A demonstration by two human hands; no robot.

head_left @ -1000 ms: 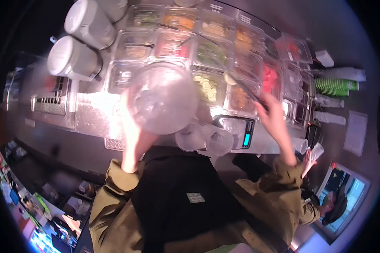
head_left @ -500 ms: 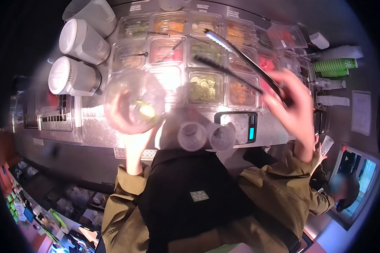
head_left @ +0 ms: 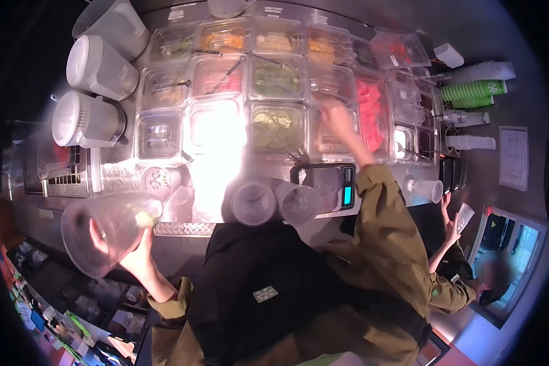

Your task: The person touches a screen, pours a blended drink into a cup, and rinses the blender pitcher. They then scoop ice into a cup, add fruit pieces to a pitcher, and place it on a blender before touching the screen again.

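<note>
My left hand point(head_left: 139, 253) is wrapped round a large clear plastic cup point(head_left: 82, 235), tipped sideways low at the left. A pale green slice point(head_left: 144, 218) shows at its narrower end. My right hand point(head_left: 335, 119) is over a clear tub point(head_left: 323, 145) in the front row, its fingers blurred, so I cannot tell what they hold. To the left of that hand lies a tub of green slices point(head_left: 273, 129); to its right, a tub of pink-red fruit pieces point(head_left: 371, 110). A dark utensil end point(head_left: 297, 157) rests at the front rim of the green-slice tub.
Two clear cups point(head_left: 253, 203) stand at the counter's front edge, beside a scale point(head_left: 346, 194) with a lit display. White-lidded pitchers point(head_left: 85, 119) line the left. Green cups point(head_left: 473, 91) lie stacked at the right. A co-worker's hand point(head_left: 453, 230) holds a cup at far right.
My left hand has carried the cup left and toward me, tipping it. The tongs have left my right hand, which has moved left, over the front tub. The view has shifted slightly.
</note>
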